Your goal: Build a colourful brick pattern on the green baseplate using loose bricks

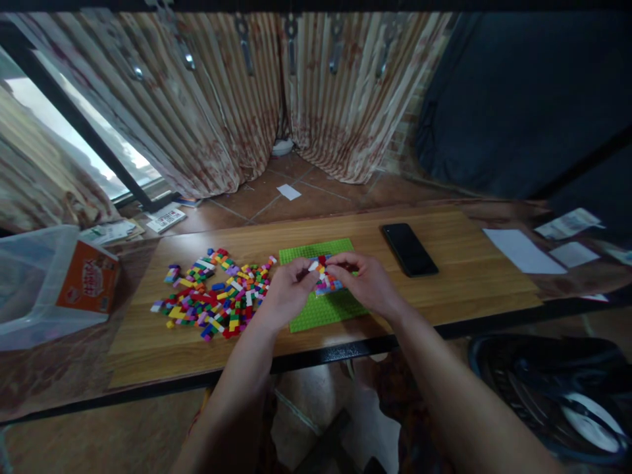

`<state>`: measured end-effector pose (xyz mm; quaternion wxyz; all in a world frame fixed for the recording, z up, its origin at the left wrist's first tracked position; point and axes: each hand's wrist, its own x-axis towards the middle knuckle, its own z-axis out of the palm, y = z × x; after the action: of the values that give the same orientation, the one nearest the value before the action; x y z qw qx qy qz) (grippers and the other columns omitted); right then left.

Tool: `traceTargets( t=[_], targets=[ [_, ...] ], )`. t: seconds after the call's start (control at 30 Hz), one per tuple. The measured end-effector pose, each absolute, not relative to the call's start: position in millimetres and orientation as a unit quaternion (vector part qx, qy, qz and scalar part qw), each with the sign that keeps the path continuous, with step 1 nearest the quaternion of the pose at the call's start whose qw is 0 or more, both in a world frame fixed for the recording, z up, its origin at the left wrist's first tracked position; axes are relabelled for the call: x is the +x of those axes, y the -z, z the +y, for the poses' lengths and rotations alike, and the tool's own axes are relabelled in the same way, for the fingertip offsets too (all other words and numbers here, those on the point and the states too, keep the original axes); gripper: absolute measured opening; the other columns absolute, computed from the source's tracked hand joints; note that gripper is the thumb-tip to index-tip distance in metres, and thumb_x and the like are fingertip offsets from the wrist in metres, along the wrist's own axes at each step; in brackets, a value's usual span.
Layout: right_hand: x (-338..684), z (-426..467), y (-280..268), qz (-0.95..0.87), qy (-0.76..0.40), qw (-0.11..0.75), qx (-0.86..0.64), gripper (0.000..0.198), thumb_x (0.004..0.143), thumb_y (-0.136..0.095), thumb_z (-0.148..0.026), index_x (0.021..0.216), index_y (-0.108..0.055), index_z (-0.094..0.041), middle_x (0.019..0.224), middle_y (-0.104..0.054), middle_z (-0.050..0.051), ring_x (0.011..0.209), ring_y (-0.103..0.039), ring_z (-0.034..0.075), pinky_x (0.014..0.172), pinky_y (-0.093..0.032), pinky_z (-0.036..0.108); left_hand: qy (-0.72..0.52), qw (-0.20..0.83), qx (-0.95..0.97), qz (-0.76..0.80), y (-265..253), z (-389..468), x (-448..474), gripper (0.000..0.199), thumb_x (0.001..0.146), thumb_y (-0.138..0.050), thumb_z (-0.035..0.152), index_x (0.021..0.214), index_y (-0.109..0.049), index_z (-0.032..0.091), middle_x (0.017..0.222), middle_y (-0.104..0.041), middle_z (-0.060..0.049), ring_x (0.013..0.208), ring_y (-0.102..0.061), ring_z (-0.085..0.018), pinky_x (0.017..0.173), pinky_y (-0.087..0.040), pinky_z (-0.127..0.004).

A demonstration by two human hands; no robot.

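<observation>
A small build of multicoloured toy bricks [326, 285] sits between my hands, over the green studded baseplate [316, 317]. I cannot tell whether it is fixed to the plate or lifted off it. On its left side, my left hand [291, 289] is closed, thumb and fingers pinched at the build's edge near a white brick. From the right, my right hand [366, 280] is closed too, with its fingertips pressed onto the top of the bricks. My fingers cover part of the build. Left of the plate, a loose pile of small bricks [217, 296] in many colours spreads over the table.
A black phone [409, 249] lies on the wooden table [474, 276], right of the plate. At the far left stands a clear plastic bin [34, 322] with an orange label. White papers [523, 250] lie at the right. Below the right edge is a dark round object [548, 388].
</observation>
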<state>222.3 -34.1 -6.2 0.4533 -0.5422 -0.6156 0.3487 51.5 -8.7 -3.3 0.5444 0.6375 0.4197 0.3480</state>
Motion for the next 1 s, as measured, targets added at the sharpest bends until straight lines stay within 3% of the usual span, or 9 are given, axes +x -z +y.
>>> traceTargets(
  t=[0.17,1.0],
  targets=[
    [218.1,-34.9,4.5,-0.590,-0.403,0.459,-0.528,0.016,0.080,-0.066,-0.036,0.078,-0.070,-0.021,0.075,-0.069,0.000,0.071,-0.059,0.015,0.070,-0.045,0.030,-0.343,0.533,0.651,0.417,3.5,-10.0,51.5,0.017,0.083,-0.057,0.030,0.076,-0.058,0.014,0.062,-0.053,0.003,0.059,-0.048,-0.010,0.056,-0.036,-0.022],
    [220.0,-36.4,0.9,-0.539,-0.527,0.456,-0.472,0.025,0.074,-0.072,-0.043,0.072,-0.070,-0.018,0.067,-0.064,-0.001,0.062,-0.052,0.011,0.064,-0.041,0.028,-0.355,0.554,0.659,0.365,-3.2,-13.1,46.4,0.016,0.084,-0.060,0.030,0.080,-0.059,0.014,0.067,-0.055,0.001,0.062,-0.048,-0.010,0.059,-0.036,-0.023]
  ],
)
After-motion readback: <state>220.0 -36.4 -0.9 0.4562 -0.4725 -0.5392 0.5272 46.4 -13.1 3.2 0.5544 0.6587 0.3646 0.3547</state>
